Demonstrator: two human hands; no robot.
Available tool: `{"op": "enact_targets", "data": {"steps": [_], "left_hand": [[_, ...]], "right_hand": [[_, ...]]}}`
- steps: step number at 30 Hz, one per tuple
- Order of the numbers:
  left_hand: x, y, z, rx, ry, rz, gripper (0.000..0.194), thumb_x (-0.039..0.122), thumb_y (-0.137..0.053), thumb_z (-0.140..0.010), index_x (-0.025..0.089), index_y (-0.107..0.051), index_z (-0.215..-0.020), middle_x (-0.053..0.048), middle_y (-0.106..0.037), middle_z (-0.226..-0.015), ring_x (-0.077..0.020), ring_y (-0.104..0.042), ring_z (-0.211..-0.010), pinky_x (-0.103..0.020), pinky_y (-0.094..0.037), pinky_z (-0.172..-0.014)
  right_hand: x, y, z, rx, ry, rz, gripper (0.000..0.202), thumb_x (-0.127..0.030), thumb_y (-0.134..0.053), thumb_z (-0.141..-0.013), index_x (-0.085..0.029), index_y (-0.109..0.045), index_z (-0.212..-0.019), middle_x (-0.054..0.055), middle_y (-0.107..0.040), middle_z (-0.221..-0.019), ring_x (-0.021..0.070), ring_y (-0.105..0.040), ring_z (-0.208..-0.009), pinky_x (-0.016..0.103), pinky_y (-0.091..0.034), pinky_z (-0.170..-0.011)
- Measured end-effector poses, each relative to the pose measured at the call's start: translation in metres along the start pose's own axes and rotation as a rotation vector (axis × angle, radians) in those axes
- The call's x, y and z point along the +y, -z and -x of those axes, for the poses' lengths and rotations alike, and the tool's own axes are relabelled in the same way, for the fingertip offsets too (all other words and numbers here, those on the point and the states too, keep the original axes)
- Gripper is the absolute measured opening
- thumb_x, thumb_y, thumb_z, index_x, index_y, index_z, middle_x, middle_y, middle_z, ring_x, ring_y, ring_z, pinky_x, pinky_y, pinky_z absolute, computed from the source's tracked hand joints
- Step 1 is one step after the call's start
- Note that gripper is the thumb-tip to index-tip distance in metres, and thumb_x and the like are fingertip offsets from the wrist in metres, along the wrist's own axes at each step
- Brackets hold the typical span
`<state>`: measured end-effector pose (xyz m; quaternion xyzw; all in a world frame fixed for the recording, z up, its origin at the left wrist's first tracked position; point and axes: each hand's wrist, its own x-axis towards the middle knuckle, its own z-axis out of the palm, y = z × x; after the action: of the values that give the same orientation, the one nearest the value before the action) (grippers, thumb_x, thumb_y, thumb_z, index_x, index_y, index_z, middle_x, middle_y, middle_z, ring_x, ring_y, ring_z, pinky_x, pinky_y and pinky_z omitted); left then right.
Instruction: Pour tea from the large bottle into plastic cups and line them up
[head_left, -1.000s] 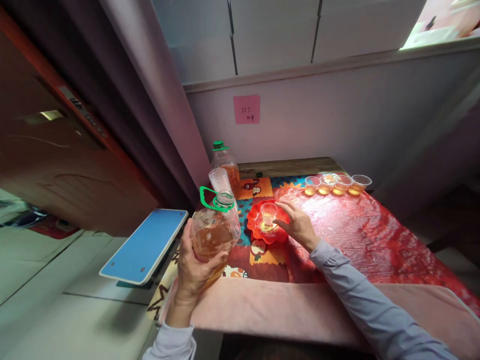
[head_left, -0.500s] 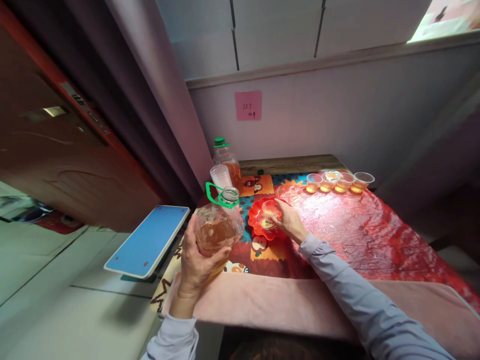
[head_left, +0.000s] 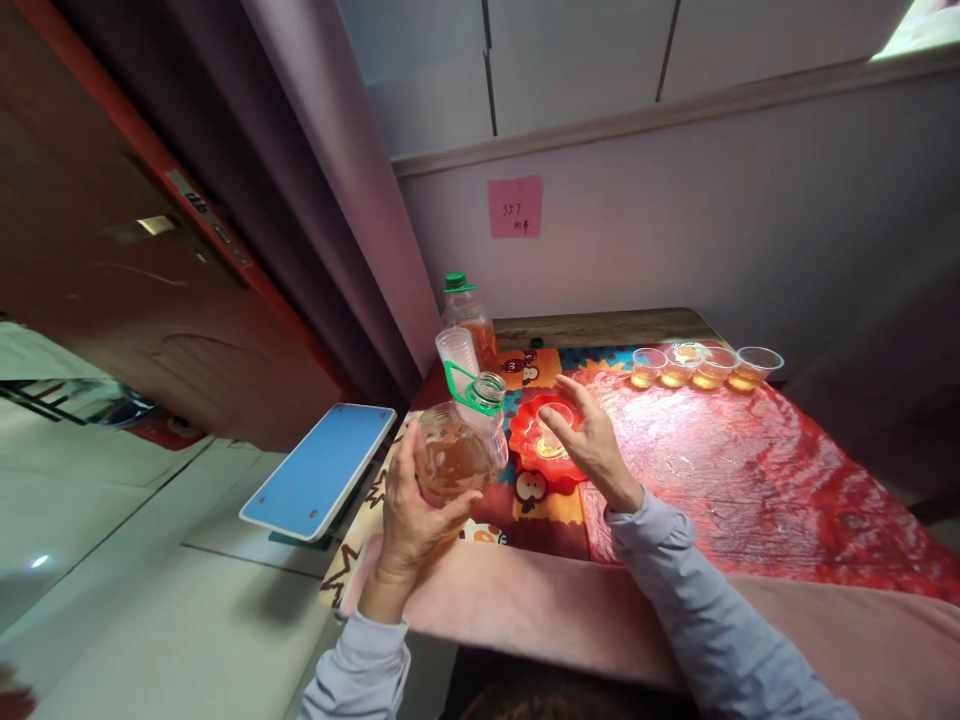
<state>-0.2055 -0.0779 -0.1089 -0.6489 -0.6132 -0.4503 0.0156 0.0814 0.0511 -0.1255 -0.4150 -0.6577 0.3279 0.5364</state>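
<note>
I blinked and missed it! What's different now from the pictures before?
The right hand has opened: its fingers spread apart near the small clear plastic cup in the red wavy-edged dish, seeming to let it go. The view seems to have turned slightly left, so things sit further right. The left hand still holds the big clear jug of amber liquid; the row of four clear cups stayed put.

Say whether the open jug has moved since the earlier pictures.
Yes, to the right: against the pink wall note, the open jug stands less far left than before.
</note>
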Motion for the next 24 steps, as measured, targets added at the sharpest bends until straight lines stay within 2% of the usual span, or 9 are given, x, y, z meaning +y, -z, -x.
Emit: {"op": "enact_targets", "data": {"steps": [3,5,10,15,17,18,21,22,24], "left_hand": [[0.004,-0.002,-0.004,-0.04,-0.032,-0.042,0.125,0.074,-0.092,-0.079,0.025,-0.033,-0.178,-0.024,-0.055,-0.173,-0.0442,-0.058,-0.158,-0.062,-0.051,-0.127],[0.007,-0.004,-0.005,-0.062,-0.05,-0.067,0.124,0.073,-0.092,-0.081,0.024,-0.032,-0.178,-0.024,-0.054,-0.174,-0.0441,-0.056,-0.16,-0.062,-0.049,-0.129],[0.013,-0.012,-0.007,-0.089,-0.076,-0.118,0.123,0.076,-0.092,-0.079,0.026,-0.036,-0.177,-0.023,-0.056,-0.173,-0.0447,-0.056,-0.159,-0.063,-0.049,-0.129],[0.009,-0.008,-0.011,-0.072,-0.056,0.02,0.124,0.09,-0.086,-0.073,0.023,-0.049,-0.171,-0.023,-0.056,-0.173,-0.0454,-0.054,-0.161,-0.063,-0.045,-0.132],[0.0,-0.003,-0.01,0.014,0.069,0.135,0.107,0.085,-0.087,-0.078,0.021,-0.062,-0.16,-0.022,-0.06,-0.169,-0.0431,-0.055,-0.16,-0.061,-0.041,-0.135],[-0.007,-0.002,-0.008,0.087,0.185,0.221,0.095,0.078,-0.089,-0.081,0.021,-0.068,-0.153,-0.02,-0.064,-0.165,-0.0411,-0.057,-0.158,-0.058,-0.039,-0.137],[-0.031,-0.001,0.006,0.367,0.675,0.601,0.058,0.059,-0.091,-0.086,0.021,-0.079,-0.127,-0.016,-0.079,-0.142,-0.0347,-0.068,-0.145,-0.052,-0.044,-0.134],[-0.038,-0.004,0.012,0.418,0.773,0.666,0.051,0.059,-0.085,-0.091,0.02,-0.079,-0.123,-0.016,-0.082,-0.133,-0.0341,-0.072,-0.139,-0.054,-0.049,-0.13],[-0.05,-0.011,0.026,0.438,0.881,0.743,0.039,0.051,-0.078,-0.095,0.019,-0.079,-0.117,-0.016,-0.084,-0.125,-0.0334,-0.075,-0.135,-0.055,-0.053,-0.126]], "right_hand": [[-0.035,-0.022,0.002,-0.14,-0.048,-0.326,0.069,-0.068,-0.066,-0.107,-0.027,-0.058,-0.162,0.016,-0.068,-0.163,0.0323,-0.069,-0.148,0.053,-0.06,-0.121],[-0.047,-0.037,0.007,-0.207,-0.053,-0.397,0.069,-0.068,-0.072,-0.103,-0.028,-0.061,-0.158,0.014,-0.071,-0.158,0.0328,-0.07,-0.145,0.052,-0.061,-0.119],[-0.049,-0.055,0.019,-0.171,-0.037,-0.431,0.054,-0.065,-0.076,-0.1,-0.026,-0.073,-0.137,0.01,-0.082,-0.128,0.0321,-0.077,-0.118,0.049,-0.065,-0.106],[-0.045,-0.051,0.02,-0.151,-0.058,-0.51,0.05,-0.065,-0.076,-0.1,-0.026,-0.074,-0.13,0.009,-0.082,-0.13,0.0306,-0.077,-0.119,0.047,-0.063,-0.108],[-0.042,-0.05,0.021,-0.154,-0.089,-0.543,0.052,-0.067,-0.077,-0.099,-0.026,-0.074,-0.131,0.009,-0.082,-0.133,0.0309,-0.077,-0.124,0.047,-0.062,-0.111],[-0.04,-0.049,0.022,-0.155,-0.106,-0.569,0.054,-0.068,-0.078,-0.099,-0.027,-0.073,-0.133,0.01,-0.082,-0.135,0.031,-0.077,-0.125,0.046,-0.062,-0.112],[-0.035,-0.05,0.024,-0.141,-0.17,-0.612,0.057,-0.069,-0.081,-0.097,-0.027,-0.073,-0.136,0.01,-0.082,-0.137,0.0305,-0.077,-0.124,0.044,-0.062,-0.109],[-0.033,-0.05,0.025,-0.135,-0.192,-0.609,0.057,-0.069,-0.081,-0.096,-0.027,-0.074,-0.134,0.01,-0.081,-0.136,0.0303,-0.077,-0.123,0.044,-0.063,-0.107],[-0.032,-0.05,0.025,-0.132,-0.224,-0.592,0.057,-0.071,-0.082,-0.094,-0.027,-0.076,-0.13,0.01,-0.081,-0.134,0.03,-0.077,-0.119,0.043,-0.063,-0.104]]}}
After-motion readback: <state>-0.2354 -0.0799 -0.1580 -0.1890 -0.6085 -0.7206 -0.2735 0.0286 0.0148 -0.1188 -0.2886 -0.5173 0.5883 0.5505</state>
